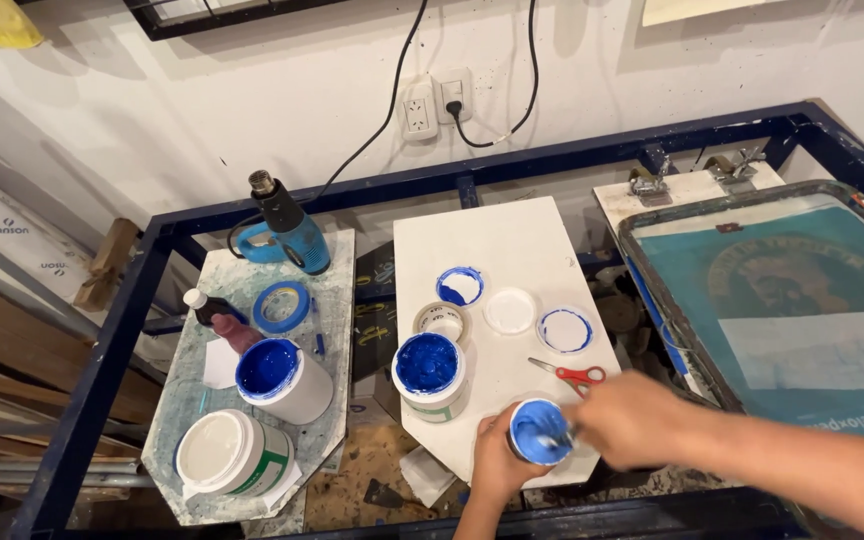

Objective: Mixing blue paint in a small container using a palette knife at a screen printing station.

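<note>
- A dark blue metal frame [112,340] runs around everything and carries three flat boards; a teal-meshed printing screen in a grey frame [792,300] lies on the rightmost one.
- The white six-sided board [507,245] in the middle is the one I work over; the paint-smeared marbled board [337,270] sits to its left.
- I count three large white tubs: one open with dark blue paint [430,372] on the white board, one open with dark blue paint [282,378] on the marbled board, and one closed with a white lid and green label [230,452] at that board's near end.
- One blue heat gun with a black nozzle [287,232] rests at the far end of the marbled board, near one roll of blue tape [281,306].
- Three round white lids lie on the white board, two rimmed with blue [460,286] [565,330] and one clean [510,310], plus one roll of beige tape [443,322].
- One pair of red-handled scissors [572,375] lies just beyond my right hand.
- The small cup of light blue paint [539,432] sits at the near edge of the white board, inside my left hand [497,465], fingers curled tight around its wall.
- My right hand [632,420], blurred, is closed on a thin pale stirring stick [555,437] whose tip is in the cup's paint.
</note>
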